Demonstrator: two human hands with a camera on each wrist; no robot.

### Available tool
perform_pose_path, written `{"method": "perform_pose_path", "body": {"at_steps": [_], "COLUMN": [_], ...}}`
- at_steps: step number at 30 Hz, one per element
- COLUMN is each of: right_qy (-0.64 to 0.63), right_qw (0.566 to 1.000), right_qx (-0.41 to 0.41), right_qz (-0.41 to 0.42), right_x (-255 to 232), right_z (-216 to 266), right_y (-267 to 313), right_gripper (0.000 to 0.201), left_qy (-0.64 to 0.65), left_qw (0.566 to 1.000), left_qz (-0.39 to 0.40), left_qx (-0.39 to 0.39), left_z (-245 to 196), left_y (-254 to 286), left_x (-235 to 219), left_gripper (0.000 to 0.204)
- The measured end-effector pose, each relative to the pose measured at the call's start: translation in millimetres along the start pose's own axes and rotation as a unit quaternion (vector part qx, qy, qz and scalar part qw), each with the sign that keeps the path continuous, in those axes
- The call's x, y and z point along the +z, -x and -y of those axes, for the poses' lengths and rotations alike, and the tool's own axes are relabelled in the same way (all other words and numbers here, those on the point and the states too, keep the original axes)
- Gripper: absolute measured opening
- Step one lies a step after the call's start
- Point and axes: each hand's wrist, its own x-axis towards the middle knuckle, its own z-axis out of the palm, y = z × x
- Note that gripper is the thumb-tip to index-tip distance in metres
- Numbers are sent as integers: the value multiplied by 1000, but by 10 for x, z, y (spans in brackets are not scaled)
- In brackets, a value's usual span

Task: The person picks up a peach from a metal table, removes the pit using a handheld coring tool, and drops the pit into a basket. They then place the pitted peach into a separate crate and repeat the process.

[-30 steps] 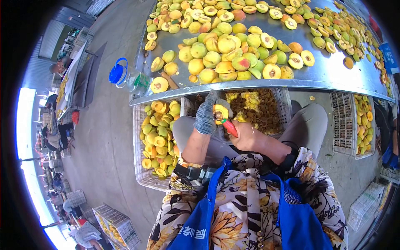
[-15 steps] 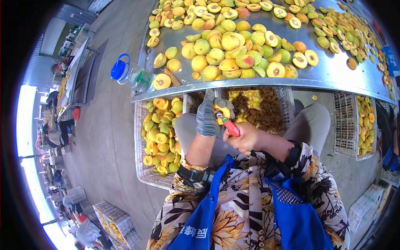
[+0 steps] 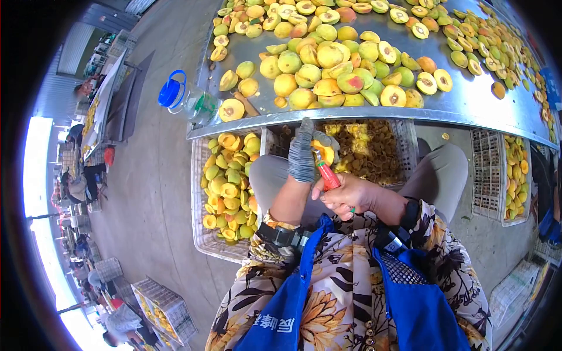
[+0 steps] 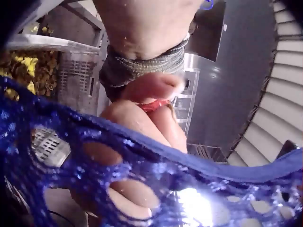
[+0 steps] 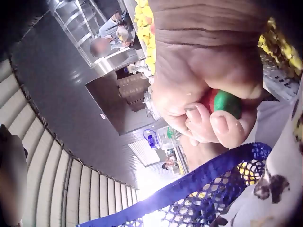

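Note:
My left hand, in a grey striped glove, holds a yellow peach half over the crates between my knees. My bare right hand grips a red-handled tool, whose metal tip reaches the cut side of the fruit. In the right wrist view, curled fingers wrap the handle, and its green butt end sticks out of the palm. The left wrist view shows the glove cuff and the red handle among the right hand's fingers; there the fruit is hidden.
A metal table carries piles of halved peaches and a blue-capped bottle. Below it stand a crate of hollowed halves and a crate of brown pits. Another fruit crate stands at right. Blue apron mesh partly blocks the left wrist view.
Both hands have shifted slightly right in the head view. The tool stands steeper against the fruit, which has been turned, and the right hand has rolled so more of its fingers show.

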Motion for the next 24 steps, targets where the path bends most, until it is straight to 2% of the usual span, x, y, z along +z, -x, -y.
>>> {"method": "perform_pose_path", "body": {"at_steps": [1, 2, 3, 4, 5, 6, 7, 8, 10, 11, 13, 15, 17, 18, 19, 20, 21, 22, 23, 24], "right_qy": [-4, -3, 11, 24, 22, 49, 76, 78, -22, -22, 71, 58, 23, 87, 147, 414, 636, 635, 606, 576], "right_qw": [1000, 1000, 1000, 999, 999, 998, 995, 994, 999, 999, 993, 994, 982, 973, 954, 828, 613, 612, 636, 659], "right_qx": [8, 8, 4, 0, 1, -9, -20, -22, 8, 7, -7, -29, -175, -158, -139, -134, -117, -122, -85, -46], "right_qz": [-12, -11, -19, -26, -24, -46, -68, -67, 24, 25, 95, 87, -65, -143, -220, -353, -454, -455, -470, -481], "right_x": [-10, -6, 2, 6, 8, 5, -2, -26, -93, -96, -83, -214, -428, -571, -761, -1160, -1462, -1453, -1415, -1394], "right_z": [1, 3, 7, 2, -14, -17, -2, 27, 61, 70, 59, 8, -9, -16, -64, -273, -443, -444, -418, -395], "right_y": [-16, -27, -40, -60, -88, -117, -132, -121, -47, 11, 153, 223, 301, 309, 305, 203, 107, 149, 212, 230], "right_gripper": [16, 16, 16, 16, 16, 16, 17, 17, 17, 17, 17, 17, 14, 15, 17, 21, 25, 25, 28, 32], "left_qy": [0, -162, -314, -293, -295, -177, -53, 23, 50, 79, 13, 36, 37, 32, 13, -90, -420, -511, -783, -775], "left_qw": [1000, 968, 875, 898, 898, 957, 990, 997, 995, 993, 987, 979, 980, 983, 984, 959, 846, 798, 546, 534], "left_qz": [-1, -56, -106, -99, -100, -72, -41, -33, -51, -68, -110, -142, -86, -20, 0, -128, -241, -262, -296, -332], "left_qx": [1, 183, 353, 313, 311, 219, 123, 71, 66, 62, 117, 139, 177, 180, 180, 235, 223, 181, 38, -59], "left_z": [12, 32, 20, 3, -5, -38, -73, -101, -116, -125, -194, -257, -338, -355, -458, -545, -637, -721, -945, -1050], "left_y": [37, 92, 123, 111, 86, 49, 27, 31, -46, -120, -228, -229, -171, -276, -131, 4, 66, 158, 362, 446], "left_x": [47, 102, 153, 122, 93, 104, 126, 149, 130, 115, 73, 63, -19, -367, -411, -504, -1094, -1247, -1021, -1084], "left_gripper": [48, 48, 49, 51, 51, 52, 53, 52, 51, 50, 49, 38, 38, 39, 40, 39, 39, 41, 42, 50]}}
